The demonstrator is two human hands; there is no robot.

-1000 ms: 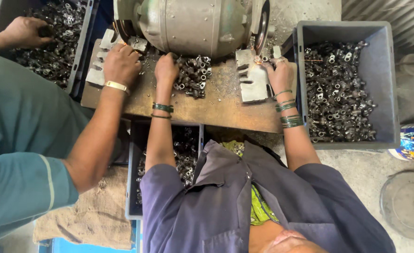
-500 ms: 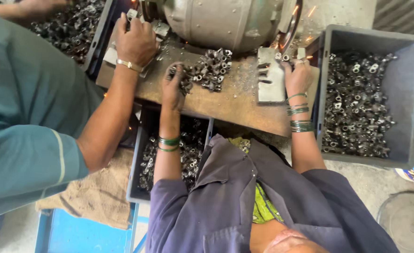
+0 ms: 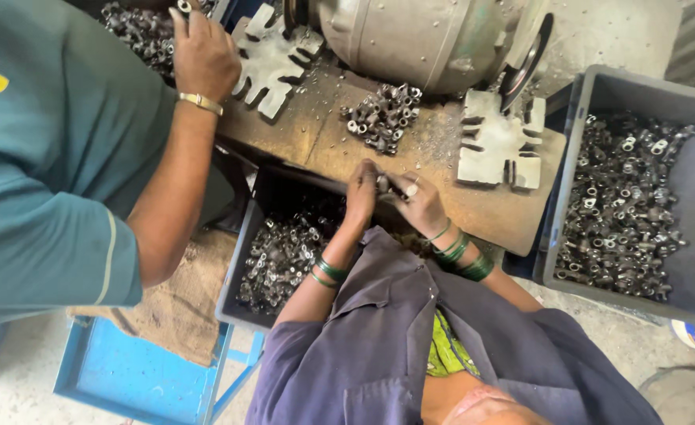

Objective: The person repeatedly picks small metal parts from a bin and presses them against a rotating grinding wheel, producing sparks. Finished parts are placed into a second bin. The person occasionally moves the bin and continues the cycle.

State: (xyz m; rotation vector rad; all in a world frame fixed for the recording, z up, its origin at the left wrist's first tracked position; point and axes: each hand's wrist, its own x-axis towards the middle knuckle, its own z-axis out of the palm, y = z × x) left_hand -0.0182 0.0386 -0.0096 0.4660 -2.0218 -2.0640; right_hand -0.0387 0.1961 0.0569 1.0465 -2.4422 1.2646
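My left hand (image 3: 361, 197) and my right hand (image 3: 420, 206) meet at the front edge of the wooden bench (image 3: 316, 134). Both are closed around a small metal part (image 3: 387, 186) between the fingers; I cannot make out its shape. Green bangles sit on both wrists. A small pile of similar metal parts (image 3: 383, 116) lies on the bench just beyond my hands. Behind it stands the grey grinder motor (image 3: 410, 39), with its grinding wheel (image 3: 524, 67) on the right, above a slotted metal rest (image 3: 498, 145).
A grey bin (image 3: 591, 86) full of metal parts stands at the right. A dark bin (image 3: 233, 264) of parts sits below the bench. A co-worker in a teal shirt has a hand (image 3: 203, 51) by the left slotted rest (image 3: 272, 59). A blue stool (image 3: 127, 378) carries sacking.
My right hand has left the grinding wheel and my left hand has left the pile. Both have drawn back together at the bench's front edge. The sparks have stopped.
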